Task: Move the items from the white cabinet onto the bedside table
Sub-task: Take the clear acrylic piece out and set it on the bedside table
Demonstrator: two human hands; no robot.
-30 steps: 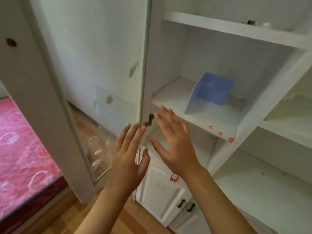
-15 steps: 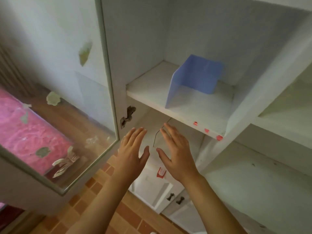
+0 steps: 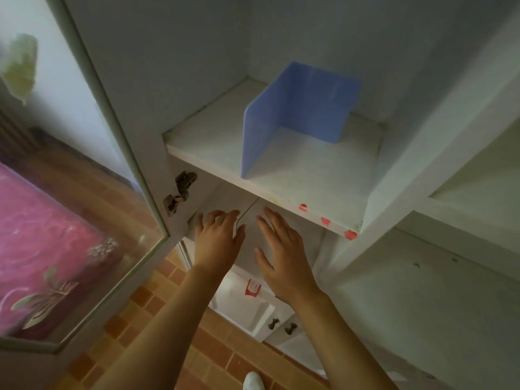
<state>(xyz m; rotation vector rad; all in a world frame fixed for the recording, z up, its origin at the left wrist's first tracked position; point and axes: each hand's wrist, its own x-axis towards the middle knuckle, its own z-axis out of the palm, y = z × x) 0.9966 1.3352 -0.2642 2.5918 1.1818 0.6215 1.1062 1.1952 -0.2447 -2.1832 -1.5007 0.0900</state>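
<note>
Blue folded plastic divider (image 3: 298,119) on white cabinet shelf (image 3: 213,142): I log it unmoved, left hand (image 3: 216,240) and right hand (image 3: 284,257) below, fingers straight, empty.

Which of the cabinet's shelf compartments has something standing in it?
The left compartment, just above both hands: a blue L-shaped divider stands upright on its shelf. The compartments to its right and below right show only bare white boards.
</note>
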